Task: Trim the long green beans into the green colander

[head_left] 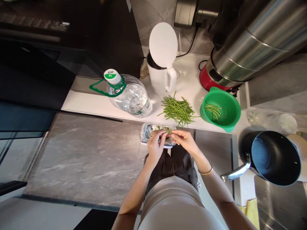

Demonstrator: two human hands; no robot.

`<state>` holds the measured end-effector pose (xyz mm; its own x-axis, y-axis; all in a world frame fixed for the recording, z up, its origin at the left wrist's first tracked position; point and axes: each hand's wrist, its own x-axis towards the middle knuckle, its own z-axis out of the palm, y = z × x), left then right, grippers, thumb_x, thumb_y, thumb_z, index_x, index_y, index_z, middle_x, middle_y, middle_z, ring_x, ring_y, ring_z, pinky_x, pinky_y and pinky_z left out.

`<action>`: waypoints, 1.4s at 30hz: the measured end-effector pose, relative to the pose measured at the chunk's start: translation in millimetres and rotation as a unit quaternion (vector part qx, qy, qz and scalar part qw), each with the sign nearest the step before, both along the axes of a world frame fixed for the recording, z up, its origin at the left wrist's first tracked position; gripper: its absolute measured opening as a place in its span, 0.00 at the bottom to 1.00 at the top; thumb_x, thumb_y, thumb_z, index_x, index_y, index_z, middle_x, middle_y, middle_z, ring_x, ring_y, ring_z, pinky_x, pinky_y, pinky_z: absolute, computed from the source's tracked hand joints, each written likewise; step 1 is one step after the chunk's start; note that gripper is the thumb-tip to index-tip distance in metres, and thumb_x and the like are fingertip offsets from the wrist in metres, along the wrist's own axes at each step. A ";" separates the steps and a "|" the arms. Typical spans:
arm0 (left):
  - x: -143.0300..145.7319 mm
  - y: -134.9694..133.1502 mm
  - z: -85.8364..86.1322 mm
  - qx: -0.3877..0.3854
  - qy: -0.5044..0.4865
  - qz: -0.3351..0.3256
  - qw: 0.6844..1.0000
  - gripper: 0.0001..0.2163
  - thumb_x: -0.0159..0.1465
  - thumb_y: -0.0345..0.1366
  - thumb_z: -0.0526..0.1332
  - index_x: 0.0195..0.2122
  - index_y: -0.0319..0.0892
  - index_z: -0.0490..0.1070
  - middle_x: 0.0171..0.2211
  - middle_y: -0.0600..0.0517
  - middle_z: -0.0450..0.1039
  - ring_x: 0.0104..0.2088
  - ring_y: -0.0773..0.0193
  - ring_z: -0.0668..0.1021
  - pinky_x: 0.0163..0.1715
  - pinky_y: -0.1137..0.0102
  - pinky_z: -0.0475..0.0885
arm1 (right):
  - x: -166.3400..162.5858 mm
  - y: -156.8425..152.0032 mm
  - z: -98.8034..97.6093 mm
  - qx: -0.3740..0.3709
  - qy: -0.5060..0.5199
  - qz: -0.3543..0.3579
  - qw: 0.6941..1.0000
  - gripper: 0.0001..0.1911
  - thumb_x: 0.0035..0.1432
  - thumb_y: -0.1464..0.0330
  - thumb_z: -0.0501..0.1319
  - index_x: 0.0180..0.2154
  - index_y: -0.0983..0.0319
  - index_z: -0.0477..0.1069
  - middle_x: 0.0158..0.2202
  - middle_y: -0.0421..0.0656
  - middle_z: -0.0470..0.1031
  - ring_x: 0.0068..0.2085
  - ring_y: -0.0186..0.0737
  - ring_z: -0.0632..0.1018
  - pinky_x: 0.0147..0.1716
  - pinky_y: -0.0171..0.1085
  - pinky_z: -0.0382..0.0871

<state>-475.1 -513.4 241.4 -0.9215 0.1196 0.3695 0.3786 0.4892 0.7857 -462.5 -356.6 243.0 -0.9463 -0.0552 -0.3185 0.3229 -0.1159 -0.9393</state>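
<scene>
Nearest to us, two bare hands meet in front of the body. The left hand (155, 143), a ring on one finger, and the right hand (184, 140), a gold bangle at its wrist, both have thumb and fingers pinched together at one small leafy green piece (169, 131); its exact shape is too small to tell. Directly below the hands we note one small bin lined with clear plastic (143, 140), holding pale and dark scraps, uncounted.

Just beyond, on the white countertop (82, 103), lies one loose pile of thin green stems (177, 110); they overlap too much for us to count. To its right stands one green plastic colander with perforated sides (232, 107), holding one small cluster of similar stems (213, 111), number uncertain. We judge the work to be at an early stage: the colander's share is small, and most stems remain in the pile.

Well to the right we record one black pan with a metal handle (283, 156). Left of the pile is one clear large bottle with a green handle (135, 99). Farther back are one white kettle, lid raised (157, 78), and one steel cylinder on a red base (254, 48).
</scene>
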 end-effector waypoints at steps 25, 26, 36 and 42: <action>21.2 -39.5 -42.0 -0.080 -0.078 -0.164 0.980 0.07 0.65 0.35 0.55 0.40 0.45 0.71 0.35 0.50 0.76 0.38 0.63 0.77 0.43 0.66 0.72 | -20.5 81.2 -38.9 -0.389 -0.003 -0.325 0.862 0.07 0.55 0.76 0.61 0.31 0.57 0.72 0.27 0.32 0.76 0.18 0.21 0.67 0.16 0.19 0.67; 20.5 -45.4 -49.0 -0.079 -0.092 -0.152 0.981 0.07 0.64 0.35 0.55 0.40 0.45 0.71 0.35 0.50 0.76 0.38 0.63 0.77 0.43 0.65 0.72 | -20.6 90.2 -38.6 -0.415 0.000 -0.348 0.841 0.09 0.55 0.77 0.61 0.32 0.57 0.72 0.28 0.32 0.77 0.19 0.21 0.70 0.17 0.18 0.69; -1.7 -77.0 -115.6 -0.069 -0.208 -0.048 0.975 0.09 0.62 0.39 0.57 0.38 0.43 0.73 0.37 0.48 0.77 0.36 0.61 0.78 0.42 0.65 0.72 | -12.2 98.1 -35.0 -0.312 -0.027 -0.441 0.841 0.05 0.55 0.75 0.62 0.32 0.59 0.73 0.33 0.36 0.78 0.33 0.24 0.79 0.29 0.19 0.76; -13.9 -51.6 -135.6 -0.073 -0.259 -0.059 0.961 0.10 0.58 0.37 0.61 0.40 0.43 0.75 0.39 0.46 0.78 0.41 0.57 0.78 0.48 0.60 0.70 | 0.5 35.2 -31.8 -0.186 -0.051 -0.282 0.940 0.09 0.49 0.66 0.68 0.35 0.59 0.75 0.35 0.40 0.80 0.26 0.27 0.78 0.18 0.24 0.70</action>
